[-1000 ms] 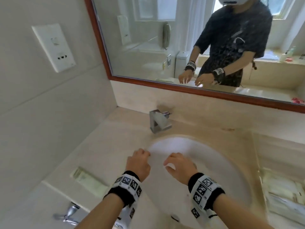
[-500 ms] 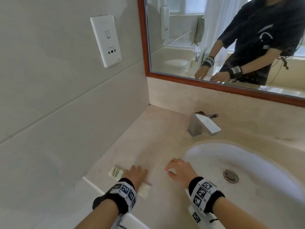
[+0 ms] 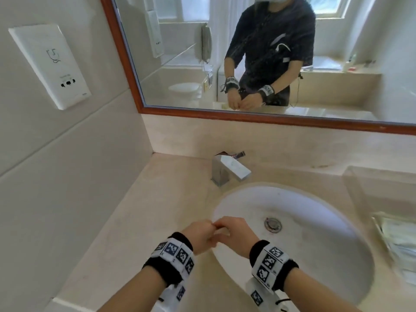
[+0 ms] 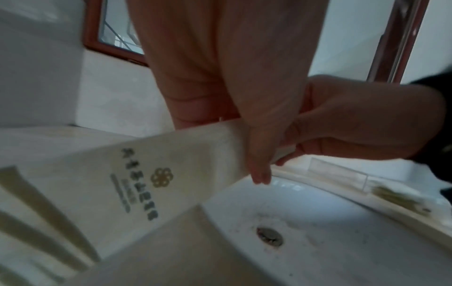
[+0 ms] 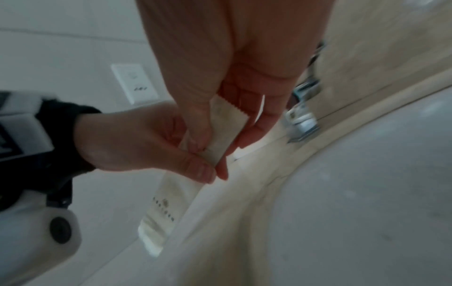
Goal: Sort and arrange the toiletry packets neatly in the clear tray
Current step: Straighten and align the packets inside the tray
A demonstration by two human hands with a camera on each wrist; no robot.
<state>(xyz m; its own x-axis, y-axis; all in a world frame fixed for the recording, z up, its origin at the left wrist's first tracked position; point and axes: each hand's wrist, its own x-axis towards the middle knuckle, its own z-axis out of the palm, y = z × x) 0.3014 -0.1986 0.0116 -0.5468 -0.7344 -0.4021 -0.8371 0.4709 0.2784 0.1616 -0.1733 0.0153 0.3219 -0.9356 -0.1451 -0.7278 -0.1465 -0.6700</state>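
A long cream toiletry packet (image 4: 146, 183) with a gold flower logo is held over the left rim of the sink (image 3: 304, 221). My left hand (image 3: 202, 233) pinches the packet (image 5: 166, 203) near its upper end between thumb and fingers. My right hand (image 3: 234, 231) pinches the serrated top end of the same packet. In the head view the two hands touch and hide the packet. The clear tray (image 3: 382, 192) stands on the counter to the right of the sink, with several packets (image 3: 400, 244) lying in it.
A chrome faucet (image 3: 229, 171) stands behind the sink, and a drain (image 3: 272, 224) sits at its middle. A wood-framed mirror (image 3: 247, 115) runs along the back wall. A white socket plate (image 3: 49, 64) is on the left wall.
My left hand lifted the packet off the counter at the left. Both hands came together over the sink's left rim, and my right hand took hold of the packet's end.
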